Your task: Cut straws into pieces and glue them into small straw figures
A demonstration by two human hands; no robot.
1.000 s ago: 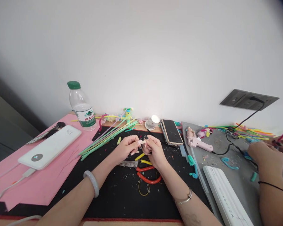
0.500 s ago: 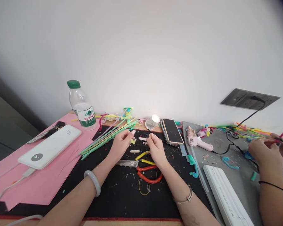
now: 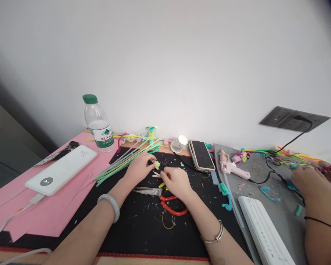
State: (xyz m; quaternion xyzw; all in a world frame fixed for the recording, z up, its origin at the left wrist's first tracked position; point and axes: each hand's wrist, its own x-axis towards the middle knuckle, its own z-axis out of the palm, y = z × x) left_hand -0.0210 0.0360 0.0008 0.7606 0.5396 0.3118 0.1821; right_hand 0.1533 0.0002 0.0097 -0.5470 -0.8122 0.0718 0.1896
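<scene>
My left hand point(image 3: 142, 165) is closed in a pinch on a small pale-yellow fuzzy piece point(image 3: 157, 165) above the black mat. Close to it, my right hand point(image 3: 178, 181) is low over the mat, its fingers curled together. Two short pale strips point(image 3: 156, 175) lie side by side at its fingertips; it seems to pinch the end of one, partly hidden. Beneath and beside the right hand lie scissors with red handles point(image 3: 174, 211), blades pointing left. The yellow handle point(image 3: 162, 185) of another tool is mostly covered by that hand.
Green and purple pipe cleaners point(image 3: 121, 165) lie left of my hands. Behind stand a water bottle point(image 3: 102, 129), a small white tub point(image 3: 179, 143) and a phone point(image 3: 202, 155). To the right are a pink glue gun point(image 3: 233, 167), white power strip point(image 3: 262, 228) and another person's hands point(image 3: 313, 180).
My right hand has come down and left toward the mat with a pale strip, now beside the other strip. My left hand has lowered slightly, still pinching the yellow piece.
</scene>
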